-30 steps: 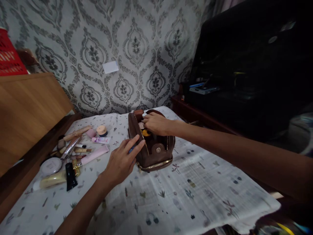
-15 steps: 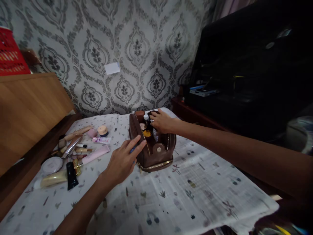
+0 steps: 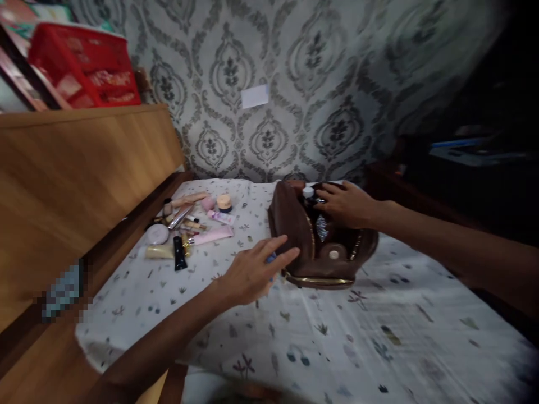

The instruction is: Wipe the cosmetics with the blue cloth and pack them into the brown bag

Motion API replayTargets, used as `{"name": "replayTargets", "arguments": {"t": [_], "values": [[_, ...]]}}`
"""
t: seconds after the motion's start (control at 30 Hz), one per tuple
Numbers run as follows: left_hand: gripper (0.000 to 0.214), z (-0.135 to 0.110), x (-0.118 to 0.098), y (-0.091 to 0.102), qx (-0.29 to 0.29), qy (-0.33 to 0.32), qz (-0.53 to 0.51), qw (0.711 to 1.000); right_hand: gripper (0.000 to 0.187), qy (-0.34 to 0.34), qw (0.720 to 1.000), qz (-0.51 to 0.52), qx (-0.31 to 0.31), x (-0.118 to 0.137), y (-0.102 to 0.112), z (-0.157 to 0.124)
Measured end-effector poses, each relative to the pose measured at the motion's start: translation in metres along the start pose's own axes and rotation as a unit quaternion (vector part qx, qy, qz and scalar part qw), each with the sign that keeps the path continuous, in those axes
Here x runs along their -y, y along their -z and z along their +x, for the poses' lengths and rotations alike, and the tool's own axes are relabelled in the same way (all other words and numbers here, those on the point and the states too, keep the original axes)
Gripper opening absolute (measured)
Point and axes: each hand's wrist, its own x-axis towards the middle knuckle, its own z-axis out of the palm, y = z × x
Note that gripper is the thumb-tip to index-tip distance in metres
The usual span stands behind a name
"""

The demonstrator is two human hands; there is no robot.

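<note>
Grey-and-white patterned wallpaper [image 3: 227,67] is seen at the back, with a small white card [image 3: 255,96] fixed to it. On the left, a red basket [image 3: 88,67] is set on top of a wooden panel [image 3: 105,146]; the right side is lost in shadow. Below the wall, a white cloth [image 3: 295,336] printed with small plants and cherries is spread over the surface.

On this cloth, right of the middle, a brown bag [image 3: 290,219] is placed with its zipped mouth open upward. Inside it, a white-capped bottle [image 3: 308,193] and a silvery, glittering item [image 3: 322,229] can be made out. Its near left side is touched by the left hand [image 3: 263,266], whose thumb and forefinger are stretched apart; a bit of blue [image 3: 270,257] is glimpsed beneath them, but whether it is gripped cannot be told. By the right hand [image 3: 343,205], reached in from the right, the far right part of the mouth is covered, its fingers fanned out.

Well to the left of the bag, cosmetics are gathered in a loose pile: a peach-lidded jar [image 3: 224,203], a pink tube [image 3: 213,234], a black tube [image 3: 179,255] and a pale round compact [image 3: 157,234] among them.
</note>
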Motion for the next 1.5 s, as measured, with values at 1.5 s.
{"name": "replayTargets", "arguments": {"t": [1.5], "values": [[0.033, -0.143, 0.159, 0.005, -0.038, 0.311, -0.045, 0.949, 0.02, 0.073, 0.842, 0.473, -0.247, 0.258, 0.071, 0.012]]}}
